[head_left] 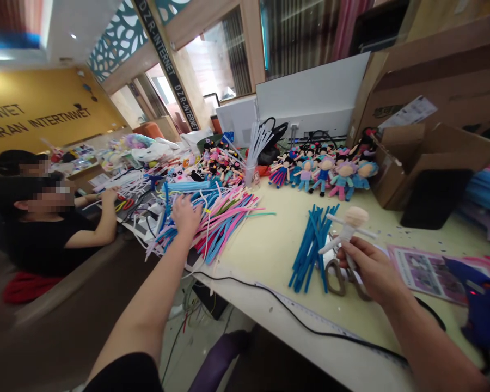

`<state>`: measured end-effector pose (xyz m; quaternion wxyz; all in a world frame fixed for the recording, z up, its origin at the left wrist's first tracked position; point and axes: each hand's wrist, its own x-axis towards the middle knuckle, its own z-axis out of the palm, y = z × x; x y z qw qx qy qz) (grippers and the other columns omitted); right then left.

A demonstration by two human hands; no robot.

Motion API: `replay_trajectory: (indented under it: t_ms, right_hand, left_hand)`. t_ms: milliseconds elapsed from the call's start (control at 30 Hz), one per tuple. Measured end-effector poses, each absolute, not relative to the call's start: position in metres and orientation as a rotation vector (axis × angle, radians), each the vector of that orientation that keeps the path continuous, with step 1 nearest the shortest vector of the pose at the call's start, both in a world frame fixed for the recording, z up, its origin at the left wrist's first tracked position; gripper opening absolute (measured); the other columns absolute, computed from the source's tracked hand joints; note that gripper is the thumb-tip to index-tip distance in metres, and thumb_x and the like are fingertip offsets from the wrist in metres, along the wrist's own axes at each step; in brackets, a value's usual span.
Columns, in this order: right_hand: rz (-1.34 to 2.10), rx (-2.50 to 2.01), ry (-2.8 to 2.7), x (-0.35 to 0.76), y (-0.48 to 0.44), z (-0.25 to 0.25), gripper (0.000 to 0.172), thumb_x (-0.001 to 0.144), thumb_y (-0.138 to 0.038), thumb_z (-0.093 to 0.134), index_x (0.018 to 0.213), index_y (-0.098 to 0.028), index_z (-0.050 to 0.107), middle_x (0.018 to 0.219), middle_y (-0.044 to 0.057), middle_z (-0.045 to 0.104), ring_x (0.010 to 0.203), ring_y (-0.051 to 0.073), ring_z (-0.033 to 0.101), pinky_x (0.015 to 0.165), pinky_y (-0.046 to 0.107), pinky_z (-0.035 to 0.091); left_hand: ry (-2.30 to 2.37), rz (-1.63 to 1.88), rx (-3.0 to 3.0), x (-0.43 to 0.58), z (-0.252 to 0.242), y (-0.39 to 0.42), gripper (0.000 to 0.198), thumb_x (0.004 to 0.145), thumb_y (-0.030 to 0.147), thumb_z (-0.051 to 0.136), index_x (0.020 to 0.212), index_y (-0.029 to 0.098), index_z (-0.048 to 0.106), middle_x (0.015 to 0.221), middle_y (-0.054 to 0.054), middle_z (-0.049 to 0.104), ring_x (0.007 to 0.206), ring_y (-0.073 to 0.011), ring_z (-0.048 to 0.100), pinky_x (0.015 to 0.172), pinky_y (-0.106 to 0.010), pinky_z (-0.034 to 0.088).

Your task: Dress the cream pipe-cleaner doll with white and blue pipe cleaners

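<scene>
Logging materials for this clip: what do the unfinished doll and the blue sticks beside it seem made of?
The unfinished doll in the right hand looks like white fuzzy pipe cleaner with a smooth, pale head, possibly wood or foam. The blue sticks look like chenille stems: thin, matte, fuzzy.

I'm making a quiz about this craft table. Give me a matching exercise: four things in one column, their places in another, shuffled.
Things:
1. white doll figure
2. mixed pipe cleaner pile
3. blue glue gun
4. scissors

Places:
A. under the left hand
B. on the table at the far right
C. held in the right hand
D. beside the blue stick bundle

Pairs: 1-C, 2-A, 3-B, 4-D
</scene>
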<state>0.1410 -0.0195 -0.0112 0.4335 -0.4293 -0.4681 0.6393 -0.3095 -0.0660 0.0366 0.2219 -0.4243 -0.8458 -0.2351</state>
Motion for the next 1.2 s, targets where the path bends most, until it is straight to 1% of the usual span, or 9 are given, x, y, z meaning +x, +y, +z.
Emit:
replay_trajectory:
  t_ms: [33, 100, 200, 400, 533, 700, 800, 933, 1200]
  right_hand:
    - [1.593, -1.073, -1.168, 0.141, -0.019, -0.012, 0.033, 0.066, -0.048, 0.073, 0.079, -0.019, 0.063, 0.064, 0.0, 0.06, 0.051, 0.012, 0.055, 0.043, 0.021, 0.044]
    - [1.585, -1.082, -1.184, 0.141, -0.018, -0.015, 0.033, 0.068, -0.048, 0.072, 0.08, -0.019, 0.063, 0.064, 0.0, 0.06, 0.051, 0.012, 0.055, 0.044, 0.021, 0.044]
    - [1.562, -1.112, -1.218, 0.141, -0.018, -0.017, 0.033, 0.069, -0.05, 0.07, 0.08, -0.019, 0.062, 0.066, 0.001, 0.061, 0.051, 0.012, 0.055, 0.044, 0.021, 0.043]
    - [1.59, -1.094, -1.221, 0.136, -0.021, -0.012, 0.032, 0.07, -0.049, 0.07, 0.078, -0.019, 0.061, 0.064, 0.0, 0.06, 0.052, 0.011, 0.056, 0.046, 0.02, 0.044]
    - [1.593, -1.14, -1.237, 0.134, -0.023, -0.01, 0.033, 0.069, -0.05, 0.07, 0.073, -0.019, 0.06, 0.064, -0.001, 0.06, 0.051, 0.01, 0.056, 0.044, 0.019, 0.042]
    - [1.592, -1.134, -1.243, 0.134, -0.023, -0.01, 0.034, 0.069, -0.051, 0.069, 0.076, -0.019, 0.061, 0.064, 0.0, 0.06, 0.05, 0.01, 0.055, 0.045, 0.02, 0.043]
    - [1.602, -1.144, -1.232, 0.134, -0.024, -0.008, 0.035, 0.068, -0.052, 0.07, 0.077, -0.019, 0.062, 0.064, 0.0, 0.06, 0.05, 0.01, 0.055, 0.042, 0.019, 0.039]
    - [1.621, -1.145, -1.229, 0.134, -0.026, -0.007, 0.034, 0.068, -0.051, 0.07, 0.078, -0.019, 0.062, 0.063, -0.001, 0.06, 0.05, 0.01, 0.055, 0.042, 0.019, 0.038]
    - [1.592, -1.085, -1.276, 0.133, -0.028, -0.001, 0.031, 0.07, -0.047, 0.069, 0.077, -0.018, 0.061, 0.062, -0.001, 0.059, 0.051, 0.01, 0.054, 0.049, 0.021, 0.043]
  left_hand:
    - [-2.209, -0.545, -1.455, -0.29, 0.033, -0.065, 0.047, 0.083, 0.037, 0.048, 0.126, 0.019, 0.048, 0.138, -0.017, 0.041, 0.127, -0.0329, 0.035, 0.101, -0.053, 0.03]
    - [-1.95, -0.283, -1.942, -0.25, 0.021, -0.066, 0.043, 0.084, 0.034, 0.047, 0.127, 0.026, 0.049, 0.14, -0.01, 0.043, 0.13, -0.0301, 0.033, 0.105, -0.053, 0.025]
    - [-1.777, -0.051, -2.211, -0.214, -0.002, -0.073, 0.04, 0.083, 0.027, 0.049, 0.123, 0.026, 0.053, 0.138, -0.009, 0.047, 0.129, -0.0308, 0.035, 0.104, -0.057, 0.024]
    - [-1.751, 0.067, -2.185, -0.256, -0.024, -0.081, 0.043, 0.086, 0.015, 0.039, 0.124, 0.027, 0.054, 0.135, -0.009, 0.052, 0.13, -0.0306, 0.036, 0.103, -0.065, 0.019]
    - [-1.754, 0.097, -2.185, -0.29, -0.022, -0.076, 0.045, 0.085, 0.013, 0.04, 0.125, 0.027, 0.053, 0.138, -0.009, 0.049, 0.132, -0.0281, 0.035, 0.104, -0.062, 0.02]
    - [-1.864, 0.095, -2.128, -0.3, -0.019, -0.062, 0.044, 0.085, 0.013, 0.036, 0.123, 0.025, 0.056, 0.137, -0.009, 0.049, 0.132, -0.0261, 0.035, 0.105, -0.059, 0.023]
    - [-1.944, 0.092, -2.079, -0.293, -0.014, -0.053, 0.041, 0.084, 0.013, 0.036, 0.114, 0.025, 0.061, 0.131, -0.009, 0.054, 0.127, -0.0271, 0.04, 0.101, -0.06, 0.027]
    - [-1.986, 0.065, -1.986, -0.259, -0.007, -0.037, 0.031, 0.085, 0.016, 0.037, 0.094, 0.021, 0.067, 0.11, -0.012, 0.064, 0.111, -0.0313, 0.047, 0.094, -0.063, 0.027]
    - [-2.056, -0.028, -1.977, -0.197, -0.011, 0.012, 0.029, 0.084, 0.014, 0.038, 0.101, 0.014, 0.062, 0.108, -0.017, 0.06, 0.103, -0.0303, 0.05, 0.083, -0.048, 0.036]
